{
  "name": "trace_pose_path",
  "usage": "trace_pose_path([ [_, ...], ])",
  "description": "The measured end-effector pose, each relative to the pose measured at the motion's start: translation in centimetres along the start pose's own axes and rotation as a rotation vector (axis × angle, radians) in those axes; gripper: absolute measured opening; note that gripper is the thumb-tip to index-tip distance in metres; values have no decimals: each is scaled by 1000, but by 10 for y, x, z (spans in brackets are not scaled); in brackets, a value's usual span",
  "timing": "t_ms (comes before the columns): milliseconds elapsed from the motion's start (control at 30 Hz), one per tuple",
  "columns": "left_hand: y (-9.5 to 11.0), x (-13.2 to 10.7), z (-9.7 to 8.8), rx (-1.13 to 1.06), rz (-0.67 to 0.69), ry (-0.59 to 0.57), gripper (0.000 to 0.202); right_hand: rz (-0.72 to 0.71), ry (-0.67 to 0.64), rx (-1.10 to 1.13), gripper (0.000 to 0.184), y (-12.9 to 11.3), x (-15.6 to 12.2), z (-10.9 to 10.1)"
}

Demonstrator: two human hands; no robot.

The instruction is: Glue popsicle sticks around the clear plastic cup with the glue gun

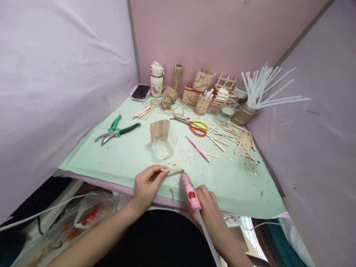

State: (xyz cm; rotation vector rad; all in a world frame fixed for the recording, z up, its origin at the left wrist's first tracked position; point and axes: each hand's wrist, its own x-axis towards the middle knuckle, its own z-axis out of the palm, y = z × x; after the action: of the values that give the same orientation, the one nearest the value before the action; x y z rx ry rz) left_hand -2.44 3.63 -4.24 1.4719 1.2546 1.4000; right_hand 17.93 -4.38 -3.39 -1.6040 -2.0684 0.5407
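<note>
My left hand point(148, 183) pinches one end of a wooden craft stick point(174, 170) above the near edge of the table. In my right hand point(207, 204) is a pink hot glue gun point(191, 192), a long glue stick trailing from its back. The gun's nozzle meets or nearly meets the stick's free end. Just beyond stands a clear plastic cup point(164, 148), with craft sticks point(160, 129) lined upright along its far left side. A pink pen-like tool point(198, 149) lies to the right of the cup.
Pruning shears point(118, 130) lie at left, scissors point(194, 125) behind the cup. Loose sticks point(244, 141) are scattered at right. Along the back stand a bottle point(157, 81), a twine ball point(169, 98), stick-covered holders point(202, 104) and a container of white glue sticks point(246, 114).
</note>
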Motion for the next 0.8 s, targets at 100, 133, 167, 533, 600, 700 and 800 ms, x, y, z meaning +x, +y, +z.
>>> trace_pose_path([
  [100, 0, 1, 0, -2, 6, -2, 11, 13, -18, 1, 8, 0, 0, 0],
  [133, 0, 1, 0, -3, 8, -2, 11, 13, -21, 1, 9, 0, 0, 0],
  [167, 0, 1, 0, -4, 9, -2, 11, 13, -24, 1, 9, 0, 0, 0],
  [533, 1, 1, 0, 21, 22, 2, 11, 7, -14, 4, 5, -2, 0, -1],
  [600, 1, 1, 0, 28, 26, 0, 11, 4, -7, 2, 6, -1, 1, -1],
  [700, 3, 1, 0, 30, 30, -1, 11, -1, 1, 3, 6, -1, 2, 0],
  [800, 3, 0, 0, 16, 34, 2, 10, -17, -1, 8, 5, -3, 3, 0],
])
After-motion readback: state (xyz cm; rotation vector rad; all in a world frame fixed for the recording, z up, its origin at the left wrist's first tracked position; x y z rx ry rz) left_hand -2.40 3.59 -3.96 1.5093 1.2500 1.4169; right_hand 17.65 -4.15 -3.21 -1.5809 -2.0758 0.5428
